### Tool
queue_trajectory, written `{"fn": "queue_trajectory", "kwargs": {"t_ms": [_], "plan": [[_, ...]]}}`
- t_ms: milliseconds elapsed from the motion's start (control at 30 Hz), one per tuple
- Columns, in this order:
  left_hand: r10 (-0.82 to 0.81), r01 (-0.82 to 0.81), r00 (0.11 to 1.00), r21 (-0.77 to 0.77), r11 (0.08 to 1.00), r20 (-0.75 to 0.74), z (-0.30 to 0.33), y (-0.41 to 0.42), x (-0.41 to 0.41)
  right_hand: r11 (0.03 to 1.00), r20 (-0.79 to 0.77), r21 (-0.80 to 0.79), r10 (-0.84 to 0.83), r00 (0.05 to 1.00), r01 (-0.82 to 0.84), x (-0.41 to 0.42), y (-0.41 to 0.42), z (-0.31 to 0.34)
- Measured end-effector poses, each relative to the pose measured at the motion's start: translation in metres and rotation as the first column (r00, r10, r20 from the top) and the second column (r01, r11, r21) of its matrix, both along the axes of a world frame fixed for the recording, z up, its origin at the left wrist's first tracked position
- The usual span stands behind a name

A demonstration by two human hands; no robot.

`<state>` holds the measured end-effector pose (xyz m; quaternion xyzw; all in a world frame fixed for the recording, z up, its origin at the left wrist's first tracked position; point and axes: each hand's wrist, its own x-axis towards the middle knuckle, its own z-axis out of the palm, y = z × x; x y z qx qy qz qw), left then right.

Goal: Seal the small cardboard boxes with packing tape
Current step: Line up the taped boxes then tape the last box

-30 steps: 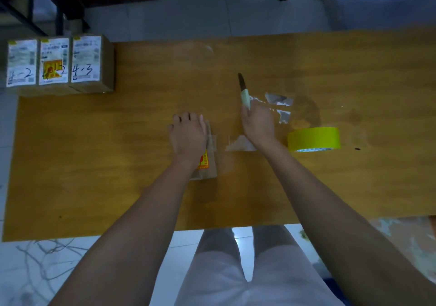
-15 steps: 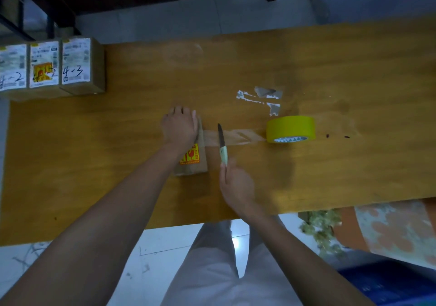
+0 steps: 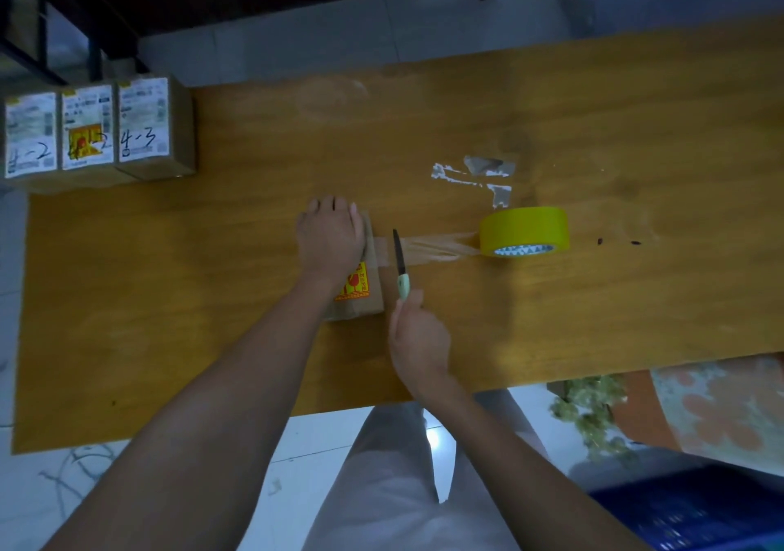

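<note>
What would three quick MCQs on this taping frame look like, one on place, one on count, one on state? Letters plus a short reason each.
1. Where does the yellow tape roll stand relative to the box under the left hand?
A. To its right, on the table
B. On top of it
C. To its left, beside the stacked boxes

2. How many labelled boxes sit in the row at the table's far left corner?
A. One
B. Three
C. Five

3. What is the right hand doing?
A. Resting flat and empty on the table
B. Gripping a knife whose blade lies across the tape strip
C. Lifting the tape roll

Key: 1 A, the roll stands to the right with the strip running back to the box. 2 B, three white labels show side by side. 3 B, fingers curl round the pale green handle.
</note>
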<state>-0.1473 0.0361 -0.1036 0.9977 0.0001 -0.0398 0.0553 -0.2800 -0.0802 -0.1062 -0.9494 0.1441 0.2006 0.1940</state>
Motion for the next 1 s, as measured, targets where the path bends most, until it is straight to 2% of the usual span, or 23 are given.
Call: {"fn": "queue_trajectory", "kwargs": {"t_ms": [233, 333, 467, 500, 633, 700, 833, 1000], "plan": [[0.013, -0.012, 0.999, -0.019, 1.000, 0.035, -0.005, 0.002, 0.001, 0.998, -0.016, 0.059, 0.005, 1.000, -0.004, 0.008, 0.005, -0.011], [0.003, 0.000, 0.998, -0.049, 0.999, 0.061, -0.006, 0.004, 0.000, 0.989, 0.041, 0.123, -0.092, 0.995, 0.086, -0.006, 0.004, -0.009], [0.007, 0.002, 0.996, -0.093, 0.996, 0.090, -0.008, 0.006, 0.002, 0.993, 0.102, 0.071, -0.100, 0.990, 0.093, 0.015, 0.004, -0.005], [0.010, 0.001, 0.994, -0.107, 0.994, 0.105, -0.009, 0.007, 0.001, 0.991, 0.130, 0.096, -0.110, 0.985, 0.097, 0.020, 0.003, -0.002], [0.043, -0.017, 0.991, -0.194, 0.981, 0.130, -0.009, 0.010, 0.002, 0.917, 0.252, 0.372, -0.249, 0.935, 0.144, 0.053, -0.010, 0.018], [0.051, -0.019, 0.988, -0.222, 0.975, 0.142, -0.010, 0.011, 0.001, 0.945, 0.262, 0.317, -0.171, 0.950, 0.083, 0.086, -0.019, 0.022], [0.052, -0.018, 0.990, -0.237, 0.971, 0.134, -0.009, 0.010, 0.001, 0.986, 0.130, 0.164, -0.040, 0.991, 0.018, 0.158, -0.039, 0.015], [0.055, -0.027, 0.991, -0.221, 0.975, 0.122, -0.011, 0.009, 0.001, 0.995, 0.117, -0.077, 0.070, 0.991, -0.062, 0.181, -0.056, 0.010]]}}
